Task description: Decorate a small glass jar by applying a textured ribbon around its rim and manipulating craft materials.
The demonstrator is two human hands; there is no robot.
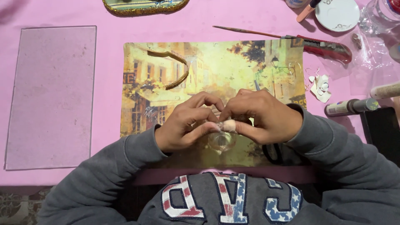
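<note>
Near the desk's front edge, our left hand point(181, 125) and right hand point(260, 118) pinch a small clear piece point(221, 127) over the street print point(216, 71); nothing looks attached to it yet

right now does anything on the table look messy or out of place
A curled strip of gold glitter trim lies loose on the street-scene print, apart from the hands. Torn white paper scraps sit off the print's right edge, beside crumpled clear plastic. Nothing looks spilled or broken.
</note>
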